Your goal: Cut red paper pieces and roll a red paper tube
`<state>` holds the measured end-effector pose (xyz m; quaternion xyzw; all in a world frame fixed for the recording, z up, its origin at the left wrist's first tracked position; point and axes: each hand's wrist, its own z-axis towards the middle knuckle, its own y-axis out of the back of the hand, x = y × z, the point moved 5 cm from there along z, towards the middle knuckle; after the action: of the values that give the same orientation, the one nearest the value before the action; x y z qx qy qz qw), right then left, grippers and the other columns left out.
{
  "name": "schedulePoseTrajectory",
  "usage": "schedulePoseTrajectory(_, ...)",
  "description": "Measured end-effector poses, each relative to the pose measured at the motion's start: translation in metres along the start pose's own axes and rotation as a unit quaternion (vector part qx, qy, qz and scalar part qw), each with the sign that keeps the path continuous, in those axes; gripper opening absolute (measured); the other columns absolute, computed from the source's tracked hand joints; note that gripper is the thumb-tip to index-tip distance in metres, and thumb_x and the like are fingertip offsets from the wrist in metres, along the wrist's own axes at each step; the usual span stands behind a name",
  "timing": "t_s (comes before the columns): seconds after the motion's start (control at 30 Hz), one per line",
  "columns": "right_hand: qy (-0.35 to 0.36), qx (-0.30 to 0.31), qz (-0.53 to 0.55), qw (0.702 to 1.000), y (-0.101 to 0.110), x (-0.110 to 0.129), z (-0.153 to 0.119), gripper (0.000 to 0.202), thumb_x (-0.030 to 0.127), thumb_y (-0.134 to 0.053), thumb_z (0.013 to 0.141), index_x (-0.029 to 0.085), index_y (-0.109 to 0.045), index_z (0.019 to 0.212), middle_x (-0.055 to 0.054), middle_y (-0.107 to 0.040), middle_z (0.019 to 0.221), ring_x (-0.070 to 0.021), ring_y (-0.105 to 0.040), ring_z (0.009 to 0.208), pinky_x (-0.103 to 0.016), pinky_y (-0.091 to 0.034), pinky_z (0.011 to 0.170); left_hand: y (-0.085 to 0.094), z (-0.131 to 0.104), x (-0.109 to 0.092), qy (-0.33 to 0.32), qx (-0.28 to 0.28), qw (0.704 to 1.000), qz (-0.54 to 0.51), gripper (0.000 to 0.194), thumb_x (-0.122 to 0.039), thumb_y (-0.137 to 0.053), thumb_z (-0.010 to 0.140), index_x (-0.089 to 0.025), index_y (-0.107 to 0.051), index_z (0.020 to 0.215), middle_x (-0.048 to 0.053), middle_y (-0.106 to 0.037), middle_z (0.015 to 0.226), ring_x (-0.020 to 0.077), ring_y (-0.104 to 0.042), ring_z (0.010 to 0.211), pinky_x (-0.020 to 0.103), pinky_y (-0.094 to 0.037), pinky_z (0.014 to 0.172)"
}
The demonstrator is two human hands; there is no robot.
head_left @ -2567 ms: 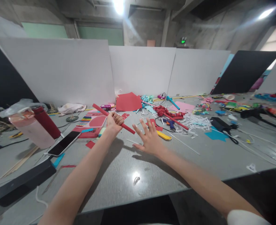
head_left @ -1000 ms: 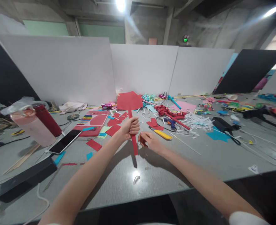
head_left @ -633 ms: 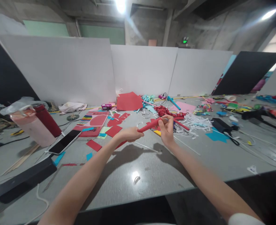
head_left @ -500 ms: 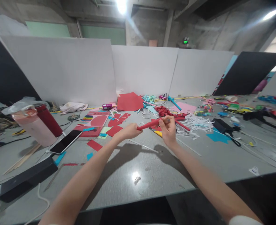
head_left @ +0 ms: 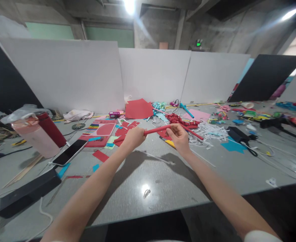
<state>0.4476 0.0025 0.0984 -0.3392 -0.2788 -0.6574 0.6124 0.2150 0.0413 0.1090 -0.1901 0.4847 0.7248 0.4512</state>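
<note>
A slim red tube (head_left: pixel 157 129), which looks like rolled paper, is held above the table between my two hands. My left hand (head_left: pixel 136 137) is wrapped in a fist round its left part; one end pokes out at the left. At the right end, the thumb and fingers of my right hand (head_left: pixel 180 137) pinch the tube. Under and behind the right hand lie a yellow-handled cutter (head_left: pixel 170 143), a pile of crumpled red paper strips (head_left: pixel 175 119) and another red stick (head_left: pixel 194 133). Thin clear rods (head_left: pixel 155 157) lie on the table below.
To the left are a phone (head_left: pixel 70 152), a pink bottle (head_left: pixel 36 137), a red bottle (head_left: pixel 51 129) and a black power adapter (head_left: pixel 29 193). Red sheets (head_left: pixel 139 109) and white paper shreds (head_left: pixel 212 132) lie behind. White panels (head_left: pixel 154 74) stand at the back.
My left hand has shifted slightly left and up, and more of the tube shows between the hands. The tube is more nearly level, and my right hand's fingers have moved along its end.
</note>
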Motion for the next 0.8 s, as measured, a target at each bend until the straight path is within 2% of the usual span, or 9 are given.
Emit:
schedulePoseTrajectory(0.13,-0.059,0.031,0.005,0.998,0.004,-0.014,0.007,0.033,0.051,-0.079,0.087,0.020,-0.075,0.099,-0.005,-0.076,0.087,-0.0191,-0.073,0.080,-0.033,-0.060,0.080,0.002,0.000,0.002,-0.005,-0.022,0.999,0.031,0.039,-0.015,-0.075,0.082,-0.021,-0.050,0.052,-0.003,-0.027,0.057,0.0242,-0.055,0.069,0.025,-0.038,0.071)
schedulePoseTrajectory(0.27,-0.121,0.062,0.027,0.990,0.005,-0.029,0.011,0.036,0.051,-0.084,0.081,0.019,-0.079,0.098,-0.006,-0.079,0.090,-0.0201,-0.075,0.080,-0.035,-0.062,0.078,-0.002,0.000,0.005,-0.019,0.010,0.991,0.132,0.037,-0.015,-0.075,0.080,-0.022,-0.051,0.053,-0.002,-0.032,0.056,0.0255,-0.060,0.070,0.027,-0.043,0.074)
schedulePoseTrajectory(0.37,-0.097,0.067,-0.008,0.993,0.004,-0.027,0.010,0.033,0.050,-0.081,0.085,0.020,-0.081,0.098,-0.006,-0.079,0.089,-0.0194,-0.074,0.080,-0.034,-0.061,0.078,-0.005,0.001,0.009,-0.017,0.045,0.988,0.148,0.037,-0.015,-0.076,0.078,-0.022,-0.052,0.052,-0.001,-0.037,0.054,0.0211,-0.055,0.060,0.025,-0.041,0.065)
schedulePoseTrajectory(0.43,-0.062,0.066,-0.034,0.995,0.004,-0.019,0.009,0.033,0.051,-0.078,0.089,0.021,-0.081,0.102,-0.007,-0.080,0.096,-0.0206,-0.073,0.085,-0.035,-0.060,0.081,-0.007,0.002,0.011,0.006,0.072,0.990,0.125,0.040,-0.017,-0.078,0.076,-0.022,-0.049,0.050,-0.003,-0.038,0.050,0.0168,-0.046,0.049,0.024,-0.035,0.055)
schedulePoseTrajectory(0.53,0.002,0.055,-0.060,0.997,0.004,-0.005,0.008,0.030,0.051,-0.074,0.092,0.022,-0.081,0.097,-0.009,-0.078,0.115,-0.0244,-0.072,0.100,-0.038,-0.059,0.087,-0.017,0.000,0.013,0.083,0.163,0.981,0.067,0.042,-0.022,-0.078,0.076,-0.023,-0.045,0.050,-0.004,-0.039,0.046,0.0125,-0.035,0.040,0.025,-0.024,0.046)
schedulePoseTrajectory(0.67,0.097,0.034,-0.076,0.992,0.009,0.011,0.008,0.025,0.047,-0.073,0.095,0.024,-0.077,0.086,-0.009,-0.074,0.119,-0.0268,-0.068,0.112,-0.041,-0.054,0.095,-0.032,-0.018,0.004,0.174,0.367,0.914,-0.017,0.039,-0.037,-0.070,0.084,-0.024,-0.042,0.060,-0.004,-0.040,0.050,0.0109,-0.033,0.040,0.026,-0.022,0.044)
schedulePoseTrajectory(0.73,0.128,0.031,-0.081,0.988,0.011,0.015,0.008,0.022,0.044,-0.072,0.096,0.025,-0.076,0.086,-0.009,-0.072,0.117,-0.0268,-0.067,0.112,-0.042,-0.052,0.097,-0.032,-0.024,-0.003,0.182,0.408,0.894,-0.035,0.041,-0.043,-0.067,0.087,-0.024,-0.039,0.063,-0.005,-0.037,0.051,0.0101,-0.031,0.041,0.027,-0.022,0.044)
schedulePoseTrajectory(0.8,0.145,0.032,-0.082,0.986,0.013,0.017,0.008,0.020,0.043,-0.072,0.096,0.025,-0.075,0.086,-0.008,-0.070,0.114,-0.0268,-0.066,0.110,-0.043,-0.052,0.096,-0.029,-0.026,-0.008,0.173,0.412,0.895,-0.014,0.044,-0.048,-0.066,0.088,-0.024,-0.038,0.064,-0.004,-0.037,0.051,0.0100,-0.032,0.041,0.027,-0.022,0.043)
